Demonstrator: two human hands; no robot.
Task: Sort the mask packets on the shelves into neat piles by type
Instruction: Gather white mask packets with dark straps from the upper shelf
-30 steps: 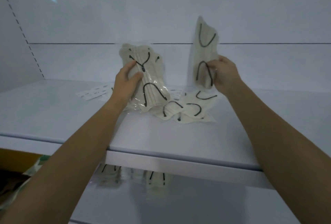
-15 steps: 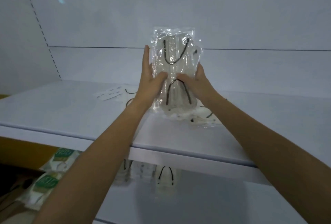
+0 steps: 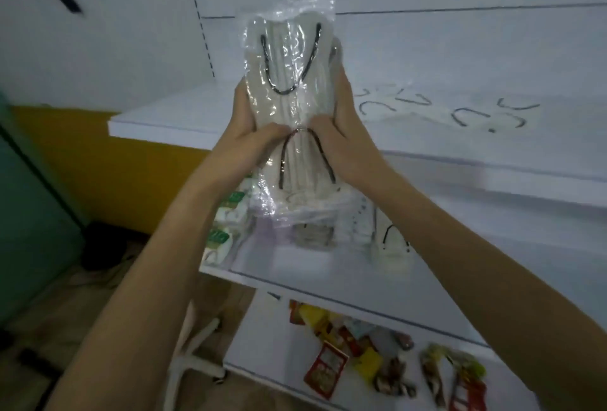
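both hands are holding a stack of mask packets (image 3: 290, 59) upright before a shelf (image 3: 164, 121). left hand (image 3: 249, 138) is gripping its nine o'clock edge, right hand (image 3: 345, 134) its three o'clock edge. they are looking light, floppy and slippery, so squeezing mid-height seems safest.

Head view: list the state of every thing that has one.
held mask packets, upright, in the air, gripped from both sides.
left hand, grips the packets' left edge.
right hand, grips their right edge.
top-shelf mask packets, lying flat, scattered.
bottom-shelf snack packets, jumbled.
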